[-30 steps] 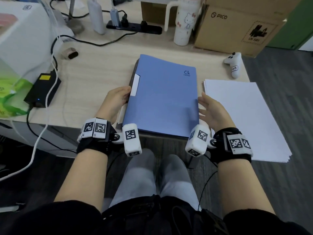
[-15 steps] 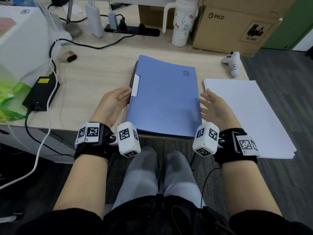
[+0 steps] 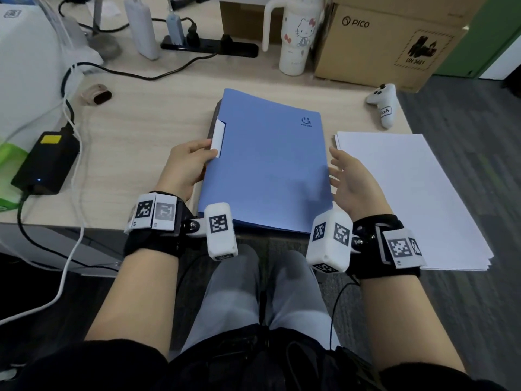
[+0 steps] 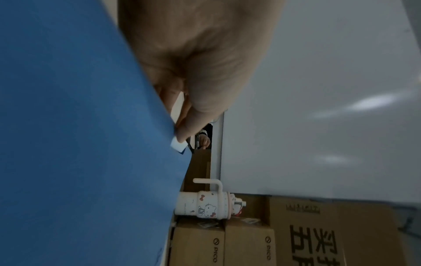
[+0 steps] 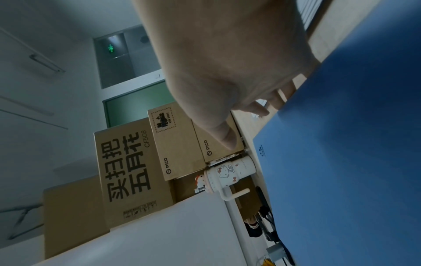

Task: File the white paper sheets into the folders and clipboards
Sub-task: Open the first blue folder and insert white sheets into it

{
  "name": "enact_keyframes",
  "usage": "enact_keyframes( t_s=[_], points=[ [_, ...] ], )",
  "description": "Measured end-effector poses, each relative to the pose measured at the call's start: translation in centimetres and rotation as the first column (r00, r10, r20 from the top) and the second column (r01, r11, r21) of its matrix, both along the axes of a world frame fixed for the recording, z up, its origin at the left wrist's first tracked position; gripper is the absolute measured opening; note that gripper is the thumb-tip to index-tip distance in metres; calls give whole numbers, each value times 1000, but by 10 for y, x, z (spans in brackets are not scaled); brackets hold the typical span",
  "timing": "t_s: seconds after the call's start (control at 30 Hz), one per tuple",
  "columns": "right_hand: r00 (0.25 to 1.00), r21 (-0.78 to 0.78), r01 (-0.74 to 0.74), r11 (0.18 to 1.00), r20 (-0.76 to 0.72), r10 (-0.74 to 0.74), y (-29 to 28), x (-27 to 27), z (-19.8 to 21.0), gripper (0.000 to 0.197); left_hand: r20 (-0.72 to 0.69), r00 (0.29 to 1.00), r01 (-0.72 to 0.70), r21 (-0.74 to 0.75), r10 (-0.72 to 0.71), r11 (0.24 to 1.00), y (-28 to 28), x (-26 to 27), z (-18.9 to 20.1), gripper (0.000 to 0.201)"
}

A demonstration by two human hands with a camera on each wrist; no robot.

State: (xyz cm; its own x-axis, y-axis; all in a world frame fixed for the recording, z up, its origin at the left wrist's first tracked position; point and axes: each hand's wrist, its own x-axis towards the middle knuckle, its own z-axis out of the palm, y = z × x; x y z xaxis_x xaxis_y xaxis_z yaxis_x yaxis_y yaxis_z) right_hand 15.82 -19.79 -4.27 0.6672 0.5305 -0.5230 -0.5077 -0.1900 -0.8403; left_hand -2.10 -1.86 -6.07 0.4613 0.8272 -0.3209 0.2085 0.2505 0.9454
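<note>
None of the white sheets looks filed yet: the blue folder [image 3: 267, 165] lies closed in the middle of the head view, and the paper stack [image 3: 408, 198] sits squared up just right of it, seemingly untouched. Opening the cover, sliding sheets in and closing it all appear still to do, and no clipboard shows in any picture.

At the folder's left edge, the left hand [image 3: 184, 167] has its fingers curled on the spine by the white label tab [image 3: 218, 138]; the left wrist view shows a fingertip [image 4: 182, 135] pressed on that tab. The right hand [image 3: 351, 180] hovers at the folder's right edge, fingers spread and relaxed, holding nothing, thumb just beside the cover.

Both folder and paper overhang the desk's near edge [image 3: 84, 221] at the lower middle, so a careless tug could tip them off. Bare desktop left of the folder gives the cover room to swing open. Farther out, a black power brick [image 3: 46, 162] sits at the left, a mug [image 3: 296, 35] and cardboard box [image 3: 386, 40] along the top, a white controller [image 3: 384, 104] at the upper right.
</note>
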Motion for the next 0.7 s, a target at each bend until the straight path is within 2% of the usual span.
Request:
enact_keyframes(
  t_s=[0.1, 0.17, 0.33, 0.4, 0.47, 0.53, 0.6, 0.7],
  points=[
    [1000, -19, -16, 1000, 14, 17, 2, 2, 0, 17, -56, 998, -13, 54, 16, 998, -1, 3, 0, 32],
    [999, -45, -6, 999, 35, 8, 5, 6, -2, 18, -38, 999, -26, 64, 28, 998, -3, 3, 0, 33],
    [965, -53, 177, 983, 207, -163, 6, 12, -7, 41, 85, 994, -73, 8, 72, 997, -10, -3, 0, 29],
    [945, -23, 197, 980, 271, -184, 5, 10, -7, 34, 129, 987, -95, -8, 96, 995, -12, -5, -2, 28],
    [953, 22, 182, 983, 242, -182, 6, 7, -6, 6, 189, 974, -125, -33, 129, 992, -16, -5, -1, 26],
    [956, 38, 143, 989, 253, -148, 7, 4, -6, 14, 238, 958, -153, -55, 162, 987, -20, -2, 1, 29],
    [950, 65, 123, 990, 280, -137, 6, 2, -6, 9, 262, 948, -177, -47, 184, 983, -25, 2, 3, 34],
    [924, 134, 143, 981, 337, -180, 5, 0, -5, 14, 306, 936, -173, -32, 175, 984, -30, 6, 8, 41]
  ],
)
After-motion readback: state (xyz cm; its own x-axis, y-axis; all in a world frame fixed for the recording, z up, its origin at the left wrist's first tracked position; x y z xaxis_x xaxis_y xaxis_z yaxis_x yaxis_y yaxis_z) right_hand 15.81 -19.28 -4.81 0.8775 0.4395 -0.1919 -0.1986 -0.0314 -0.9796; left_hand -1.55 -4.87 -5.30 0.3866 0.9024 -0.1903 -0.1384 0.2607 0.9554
